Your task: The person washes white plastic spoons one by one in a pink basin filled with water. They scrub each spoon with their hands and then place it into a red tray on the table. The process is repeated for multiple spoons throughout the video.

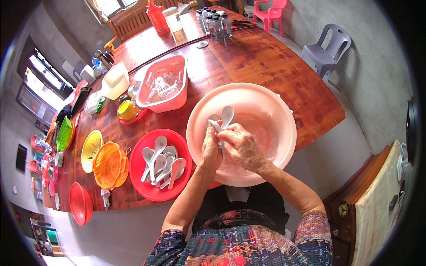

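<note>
My left hand (210, 150) and my right hand (243, 145) are close together above a wide pink basin (286, 133) with clear water in it. Between them is a small bunch of white soup spoons (228, 114), bowls pointing up and away from me. The left fingers are wrapped round the handles. My right fingers pinch the spoons from the other side; exactly which spoon each hand grips is partly hidden. Left of the basin, a round red tray (141, 181) holds several more soup spoons (162, 165), mostly white, one pinkish.
A pink rectangular tub (171, 105) of clear glasses stands behind the tray. Orange baskets (103, 170), a yellow colander (91, 148) and a red basket (80, 205) line the left edge. Farther back are a red thermos (157, 18) and several small bottles (216, 27).
</note>
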The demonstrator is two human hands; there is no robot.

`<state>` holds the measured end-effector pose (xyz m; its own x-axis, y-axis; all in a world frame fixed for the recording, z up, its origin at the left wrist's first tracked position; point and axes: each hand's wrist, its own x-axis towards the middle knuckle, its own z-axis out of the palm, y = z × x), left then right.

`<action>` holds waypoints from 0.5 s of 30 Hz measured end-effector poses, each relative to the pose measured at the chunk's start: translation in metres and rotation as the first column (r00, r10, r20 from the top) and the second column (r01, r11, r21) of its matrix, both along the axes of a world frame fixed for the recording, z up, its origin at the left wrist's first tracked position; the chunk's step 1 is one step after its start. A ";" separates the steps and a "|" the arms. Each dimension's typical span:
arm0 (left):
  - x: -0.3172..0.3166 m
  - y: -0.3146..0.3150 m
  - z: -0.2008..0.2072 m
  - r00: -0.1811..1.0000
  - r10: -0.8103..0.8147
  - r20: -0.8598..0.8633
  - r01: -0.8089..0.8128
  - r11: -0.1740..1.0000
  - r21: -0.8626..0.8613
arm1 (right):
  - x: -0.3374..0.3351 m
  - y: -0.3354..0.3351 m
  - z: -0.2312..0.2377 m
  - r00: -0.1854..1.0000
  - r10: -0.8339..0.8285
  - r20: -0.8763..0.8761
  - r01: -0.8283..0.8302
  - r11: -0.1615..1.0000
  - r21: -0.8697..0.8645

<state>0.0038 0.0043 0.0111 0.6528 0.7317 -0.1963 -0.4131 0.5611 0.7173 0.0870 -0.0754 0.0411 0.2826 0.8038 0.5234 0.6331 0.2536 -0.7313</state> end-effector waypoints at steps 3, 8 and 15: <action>-0.004 0.004 -0.011 0.982 -0.104 -0.155 0.113 0.992 0.050 | -0.001 0.019 0.017 0.993 -0.117 -0.008 0.117 0.987 0.108; -0.012 -0.002 -0.013 0.926 -0.148 -0.346 0.203 0.971 0.128 | 0.012 0.045 0.016 0.977 -0.110 -0.183 0.126 0.989 0.078; -0.005 0.006 -0.008 0.984 -0.175 0.024 0.174 0.984 0.047 | -0.005 0.003 -0.011 0.990 -0.114 -0.079 0.115 0.993 0.011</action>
<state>-0.0012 0.0100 0.0032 0.7759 0.6137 -0.1465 -0.3316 0.5942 0.7328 0.0818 -0.0720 0.0299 0.4125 0.7556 0.5088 0.6001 0.1948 -0.7758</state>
